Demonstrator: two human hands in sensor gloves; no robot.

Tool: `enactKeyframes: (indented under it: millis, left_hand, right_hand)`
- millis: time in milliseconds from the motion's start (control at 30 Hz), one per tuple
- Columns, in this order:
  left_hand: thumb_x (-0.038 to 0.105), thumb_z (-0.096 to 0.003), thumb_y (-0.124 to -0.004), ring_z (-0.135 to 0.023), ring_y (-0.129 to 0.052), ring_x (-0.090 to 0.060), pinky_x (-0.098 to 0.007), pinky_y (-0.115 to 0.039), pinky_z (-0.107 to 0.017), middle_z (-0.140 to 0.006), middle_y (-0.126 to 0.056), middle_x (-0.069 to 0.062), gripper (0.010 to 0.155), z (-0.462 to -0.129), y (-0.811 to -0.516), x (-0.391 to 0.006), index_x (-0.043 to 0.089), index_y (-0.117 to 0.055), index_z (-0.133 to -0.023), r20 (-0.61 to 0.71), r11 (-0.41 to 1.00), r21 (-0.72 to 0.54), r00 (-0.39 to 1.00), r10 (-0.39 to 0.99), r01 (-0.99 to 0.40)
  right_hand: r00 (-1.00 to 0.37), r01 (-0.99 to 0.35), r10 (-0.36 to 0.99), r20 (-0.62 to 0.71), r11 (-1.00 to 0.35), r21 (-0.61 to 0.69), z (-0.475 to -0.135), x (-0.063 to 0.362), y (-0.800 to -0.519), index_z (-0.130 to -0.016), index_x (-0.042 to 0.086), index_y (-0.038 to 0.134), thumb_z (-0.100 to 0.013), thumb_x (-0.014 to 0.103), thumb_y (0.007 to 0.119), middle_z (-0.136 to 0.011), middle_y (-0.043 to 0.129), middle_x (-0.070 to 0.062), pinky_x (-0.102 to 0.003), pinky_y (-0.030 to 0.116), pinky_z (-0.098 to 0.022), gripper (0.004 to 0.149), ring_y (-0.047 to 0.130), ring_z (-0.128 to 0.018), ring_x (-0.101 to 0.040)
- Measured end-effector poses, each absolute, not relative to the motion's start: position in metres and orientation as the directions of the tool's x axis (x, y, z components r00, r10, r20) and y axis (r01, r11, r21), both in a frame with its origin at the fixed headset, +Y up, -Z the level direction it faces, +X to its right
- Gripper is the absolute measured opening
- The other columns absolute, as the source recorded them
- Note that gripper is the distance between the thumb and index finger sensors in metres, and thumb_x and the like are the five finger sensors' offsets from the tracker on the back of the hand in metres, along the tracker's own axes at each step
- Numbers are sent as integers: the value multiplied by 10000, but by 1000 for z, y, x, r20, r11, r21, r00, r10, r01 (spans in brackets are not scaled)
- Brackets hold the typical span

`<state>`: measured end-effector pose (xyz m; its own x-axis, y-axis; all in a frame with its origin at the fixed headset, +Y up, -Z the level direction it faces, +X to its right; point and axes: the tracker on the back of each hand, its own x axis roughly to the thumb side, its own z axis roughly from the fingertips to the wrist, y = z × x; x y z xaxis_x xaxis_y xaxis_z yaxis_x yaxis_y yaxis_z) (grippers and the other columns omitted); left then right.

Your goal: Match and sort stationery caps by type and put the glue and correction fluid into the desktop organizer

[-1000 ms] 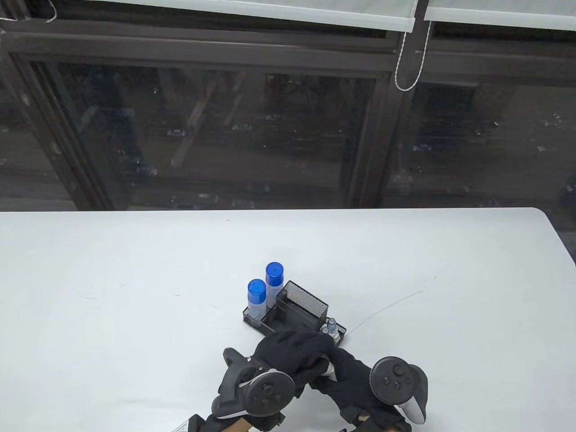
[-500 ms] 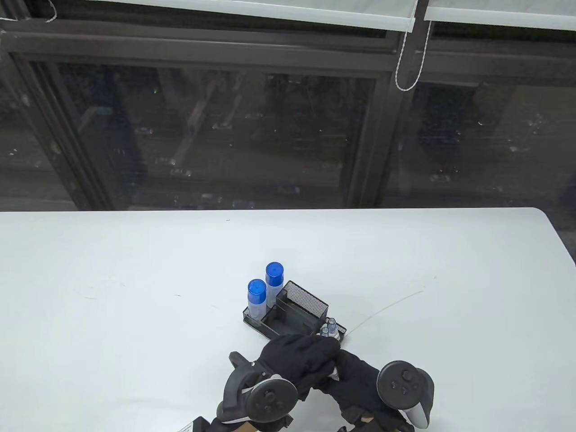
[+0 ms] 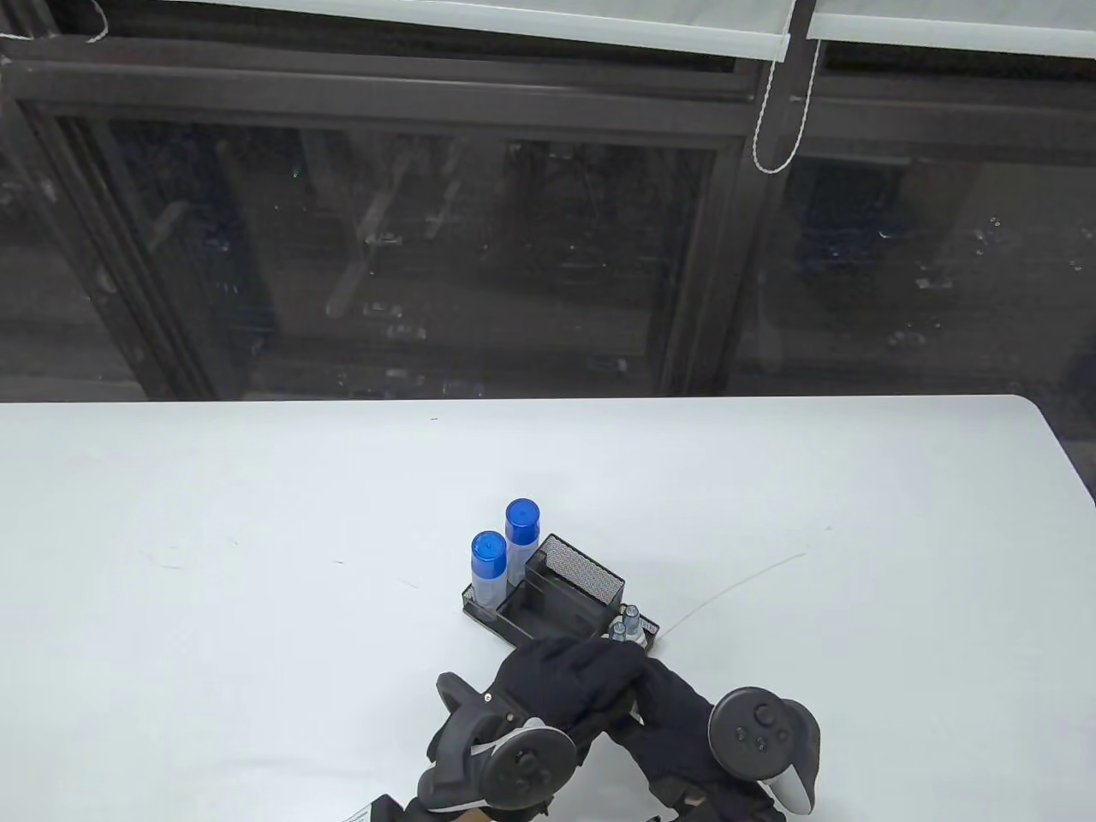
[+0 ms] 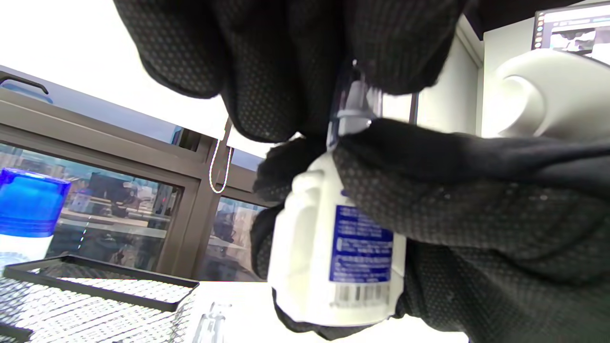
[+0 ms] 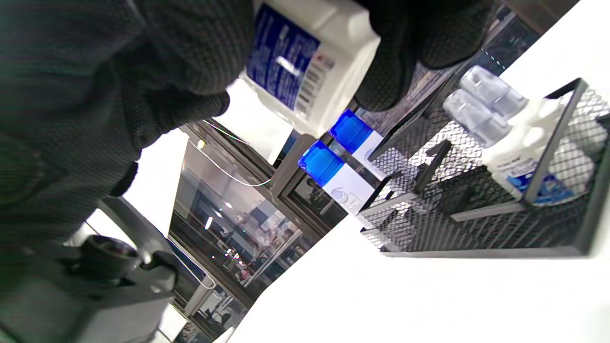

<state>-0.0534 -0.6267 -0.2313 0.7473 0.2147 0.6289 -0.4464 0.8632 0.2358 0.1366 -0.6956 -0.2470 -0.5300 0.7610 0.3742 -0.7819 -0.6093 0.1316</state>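
Observation:
A white correction fluid bottle (image 4: 343, 238) with a blue label is held upright just in front of the black mesh organizer (image 3: 582, 575). My right hand (image 3: 664, 698) grips its body (image 5: 310, 52). From above, my left hand (image 3: 612, 666) pinches the clear cap (image 4: 355, 97) on its neck. Two more clear-capped correction fluid bottles (image 3: 625, 625) stand in the organizer's near right compartment (image 5: 548, 157). Two blue-capped glue bottles (image 3: 503, 548) stand at the organizer's left end; whether they are inside it is unclear.
The white table (image 3: 257, 531) stretches wide to the left, right and behind the organizer. A dark window wall (image 3: 514, 257) runs along the far table edge. A thin pale thread (image 3: 736, 586) lies on the table right of the organizer.
Both hands, still joined around the bottle, have drifted slightly to the right. The organizer and the bottles in it have not moved.

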Motion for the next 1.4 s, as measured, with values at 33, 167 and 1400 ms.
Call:
enactKeyframes:
  millis: [33,167,1400]
  left_hand:
    - [511,-546,-753,-847,-1004,-202,-467,-816,-628,-990,-914,44,512,-232,-625,-56,324,-729,-1022,627,859,238,747,221,-454]
    - [571,-547,-719,-902,-962,-243,-496,-784,-655,-1040,-869,14,576,-239,-614,-77,308,-689,-1059,569,866,262,793,217,-426]
    - [581,-555,-687,-913,-949,-250,-501,-775,-662,-1048,-855,9,571,-264,-708,-176,308,-685,-1056,203,977,151,972,121,-153]
  right_hand:
    - [-550,-779,752,363,-619,103,-247,138,-696,-1039,232,606,-480,377,813,-954,800,-125,-593,626,-678,614,828,-820,-374]
    - [-557,-794,767,317,-604,67,-253,148,-700,-1021,231,634,-479,370,814,-946,820,-122,-593,638,-669,588,845,-811,-378]
    - [-875,-473,459,152,-878,-73,-287,105,-710,-977,278,648,-476,321,856,-939,790,-106,-558,707,-636,544,931,-756,-333]
